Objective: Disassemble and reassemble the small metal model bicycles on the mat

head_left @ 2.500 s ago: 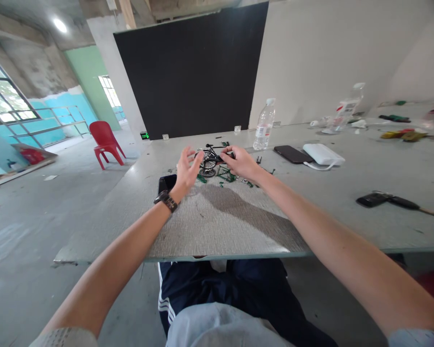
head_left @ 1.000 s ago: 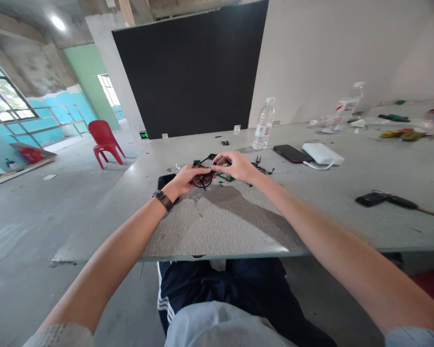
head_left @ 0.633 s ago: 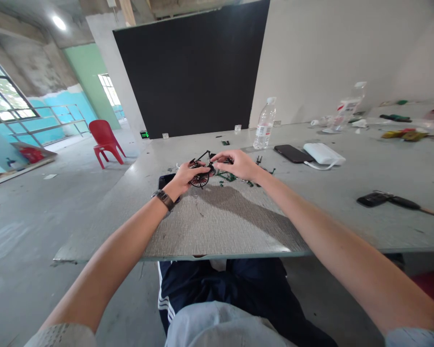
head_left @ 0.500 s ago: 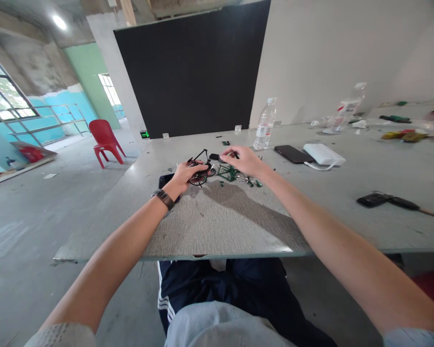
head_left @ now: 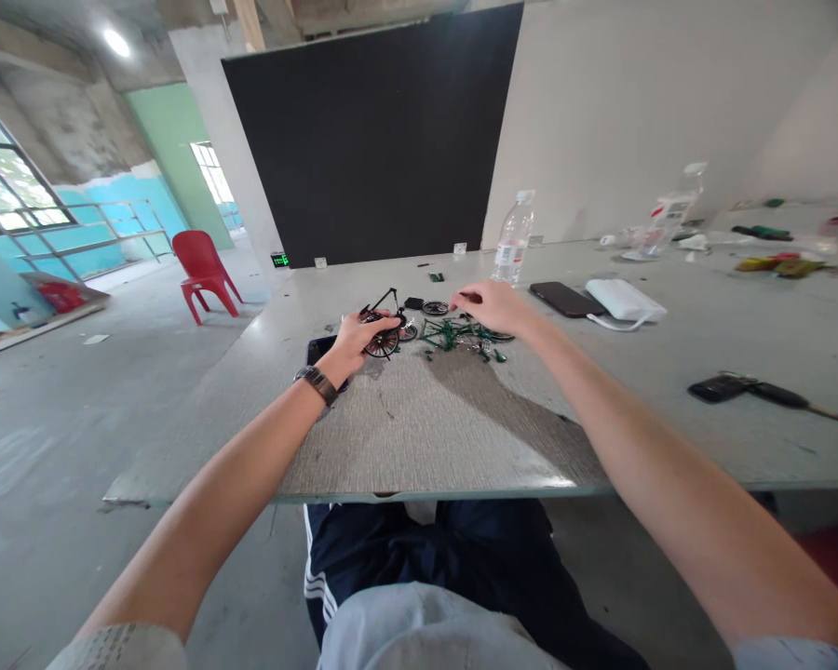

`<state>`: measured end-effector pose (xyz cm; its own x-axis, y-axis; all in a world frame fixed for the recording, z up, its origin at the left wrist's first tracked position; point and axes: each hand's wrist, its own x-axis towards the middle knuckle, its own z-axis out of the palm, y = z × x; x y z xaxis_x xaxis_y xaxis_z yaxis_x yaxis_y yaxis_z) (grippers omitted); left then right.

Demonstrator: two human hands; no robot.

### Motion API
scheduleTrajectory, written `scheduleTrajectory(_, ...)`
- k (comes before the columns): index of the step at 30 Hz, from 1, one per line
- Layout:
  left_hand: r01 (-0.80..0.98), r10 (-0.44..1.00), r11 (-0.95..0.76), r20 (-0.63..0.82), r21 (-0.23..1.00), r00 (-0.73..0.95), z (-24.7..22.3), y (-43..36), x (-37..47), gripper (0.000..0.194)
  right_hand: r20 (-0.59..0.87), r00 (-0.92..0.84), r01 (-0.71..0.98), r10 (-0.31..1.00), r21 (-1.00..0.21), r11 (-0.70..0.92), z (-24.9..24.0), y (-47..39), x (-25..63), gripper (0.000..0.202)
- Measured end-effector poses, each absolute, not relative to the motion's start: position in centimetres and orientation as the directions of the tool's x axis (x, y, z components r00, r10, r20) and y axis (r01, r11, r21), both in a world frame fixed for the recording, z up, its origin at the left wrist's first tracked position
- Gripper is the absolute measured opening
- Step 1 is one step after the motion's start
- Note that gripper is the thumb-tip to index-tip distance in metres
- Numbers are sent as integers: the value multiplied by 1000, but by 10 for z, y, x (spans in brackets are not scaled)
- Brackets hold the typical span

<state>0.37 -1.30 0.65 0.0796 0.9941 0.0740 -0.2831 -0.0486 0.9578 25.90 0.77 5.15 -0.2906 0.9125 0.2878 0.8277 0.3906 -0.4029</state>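
Right hand (head_left: 494, 303) shifted rightward — grip unclear, left hand (head_left: 353, 339) clasping one wheeled part (head_left: 383, 344), two bottles (head_left: 515, 240)

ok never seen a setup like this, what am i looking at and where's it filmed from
No machine here: a person works bare-handed. Every picture comes from one camera worn on that person's head, looking forward and down. The left hand grips a small black wheeled piece, like part of a model bicycle. The right hand is curled over the table; whether it holds anything is hard to tell. On the table lie green pieces, a loose wheel, a dark phone and a black key fob; a clear bottle stands beyond the right hand.
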Motion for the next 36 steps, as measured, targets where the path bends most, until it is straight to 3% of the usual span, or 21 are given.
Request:
scheduleTrajectory(5,-255,995,-70,87,964,57,5,-10,2,22,228,-248,903,941,-298,310,51,14,273,19)
scheduleTrajectory(16,-227,997,-56,68,972,42,6,-14,2,23,-5,-303,943,953,-149,299,38,31,281,25)
scheduleTrajectory(21,-203,999,-33,39,979,25,7,-16,1,24,49,-249,954,967,-163,253,29,34,279,24)
scheduleTrajectory(28,-224,998,-37,46,974,34,7,-16,1,24,-14,-300,953,954,-59,298,23,34,278,21)
scheduleTrajectory(36,-252,998,-67,61,965,-32,8,-14,1,24,79,-247,967,966,-42,250,20,38,280,16)
